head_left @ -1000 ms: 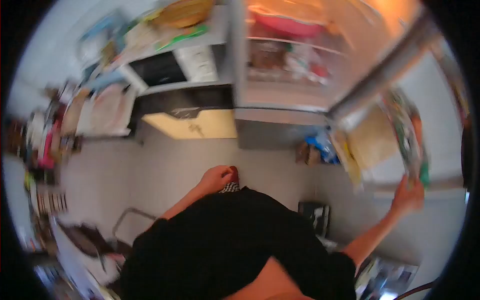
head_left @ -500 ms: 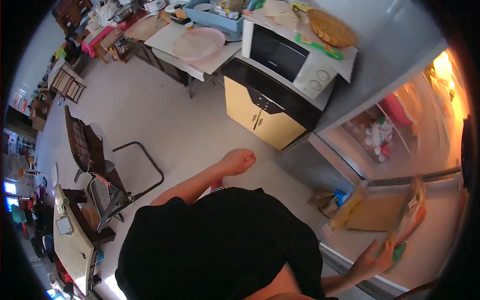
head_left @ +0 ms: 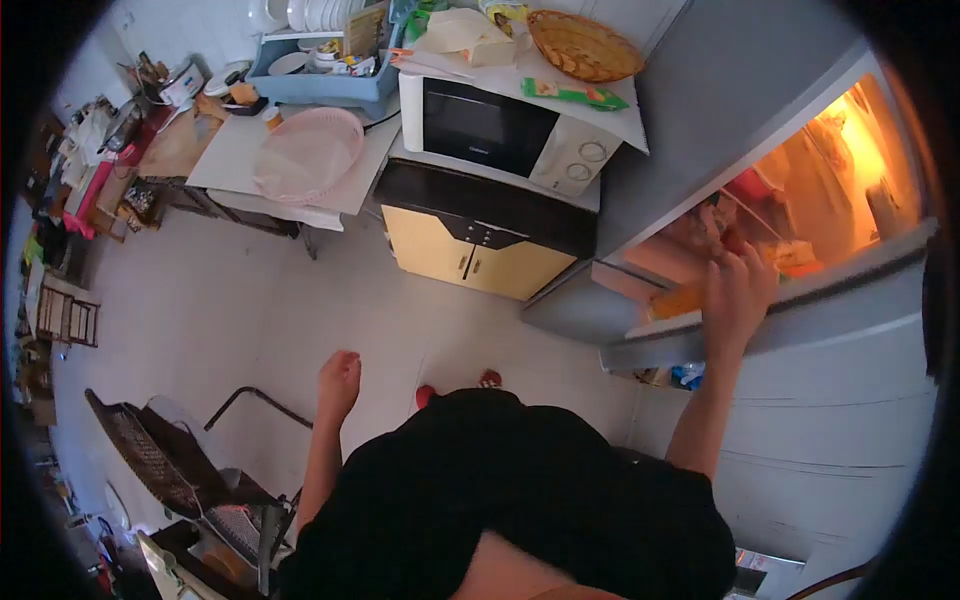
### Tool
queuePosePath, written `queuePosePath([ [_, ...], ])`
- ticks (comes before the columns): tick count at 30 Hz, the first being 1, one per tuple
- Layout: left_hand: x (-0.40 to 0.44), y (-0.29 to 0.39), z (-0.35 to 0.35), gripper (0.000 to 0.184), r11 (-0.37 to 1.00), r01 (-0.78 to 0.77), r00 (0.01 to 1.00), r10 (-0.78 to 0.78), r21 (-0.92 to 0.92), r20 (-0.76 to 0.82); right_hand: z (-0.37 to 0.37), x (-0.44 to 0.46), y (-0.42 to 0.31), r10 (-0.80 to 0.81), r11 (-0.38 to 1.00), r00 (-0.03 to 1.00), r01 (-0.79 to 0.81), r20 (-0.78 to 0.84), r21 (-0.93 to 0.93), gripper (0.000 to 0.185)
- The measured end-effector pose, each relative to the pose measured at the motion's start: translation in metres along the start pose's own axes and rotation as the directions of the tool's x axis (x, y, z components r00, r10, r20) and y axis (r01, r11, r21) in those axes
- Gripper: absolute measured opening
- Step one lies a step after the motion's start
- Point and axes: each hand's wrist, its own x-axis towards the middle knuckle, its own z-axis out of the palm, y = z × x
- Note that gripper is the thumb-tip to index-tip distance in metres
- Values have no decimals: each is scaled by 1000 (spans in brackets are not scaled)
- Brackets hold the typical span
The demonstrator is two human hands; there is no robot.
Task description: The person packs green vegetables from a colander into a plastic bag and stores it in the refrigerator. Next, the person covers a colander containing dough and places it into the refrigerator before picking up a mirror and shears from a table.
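Observation:
My right hand [head_left: 738,295] reaches over the grey edge of the refrigerator door [head_left: 830,290]. Its fingers are partly bent and point into the lit refrigerator [head_left: 840,150]; their tips blend with the contents, so a grip is not clear. Close to the hand are a yellow-orange package [head_left: 677,302] and a crinkled clear bag [head_left: 797,257], both partly hidden. Over the floor, away from any object, my left hand [head_left: 340,380] hangs with its fingers curled in a loose fist.
A microwave [head_left: 490,125] stands on a low cabinet [head_left: 480,240], carrying a wicker basket [head_left: 585,45] and a green packet [head_left: 575,94]. Left of it, a table holds a pink round tray [head_left: 308,155] and a blue dish rack [head_left: 325,88]. A chair [head_left: 165,460] stands lower left.
The refrigerator door has swung from wide open to a narrower angle. My right hand has moved up, away from the bag in the door shelf. My left hand has moved left, still curled.

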Motion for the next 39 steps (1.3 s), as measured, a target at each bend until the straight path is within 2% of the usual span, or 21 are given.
queuePosePath([
  [4,5,-24,-1,17,988,142,990,-141,-56,31,60,49,-15,-76,980,997,76,-6,182,26],
  [5,9,-24,0,18,979,192,981,-189,-63,44,78,63,-17,-103,982,995,103,-7,160,29],
  [7,24,-22,5,18,992,123,992,-123,-9,-2,126,92,-32,-174,971,985,174,-12,165,35],
  [10,39,4,0,19,983,185,981,-184,12,-56,207,147,-46,-143,980,989,138,31,142,50],
  [14,66,17,4,21,969,214,965,-229,-127,-126,294,210,-50,-88,991,990,77,107,108,58],
  [17,79,15,1,21,959,252,954,-268,-129,-133,332,235,-45,-89,991,919,43,383,128,57],
  [20,90,-1,1,21,950,286,943,-302,-129,-137,370,244,-29,-155,979,886,79,438,188,49],
  [23,107,-6,-4,21,956,255,947,-277,-145,-159,358,252,-43,-3,982,811,-107,585,154,39],
  [25,126,-9,-15,21,968,206,944,-235,-141,-234,339,254,-50,21,977,901,-111,433,183,32],
  [27,154,-17,-29,22,982,147,922,-178,-115,-343,360,253,-23,-23,905,956,-104,292,413,32],
  [30,207,-35,-64,27,986,165,891,-165,-37,-424,303,263,-47,-50,963,978,-7,203,270,37],
  [33,274,-57,-95,38,984,176,894,-146,31,-424,270,262,-53,178,803,963,-262,204,535,38],
  [36,331,-76,-111,46,991,131,891,-104,31,-442,216,267,-98,202,741,971,-237,129,628,30],
  [39,361,-66,-127,52,995,-59,851,90,76,-517,190,264,-167,519,361,799,-528,305,769,36],
])
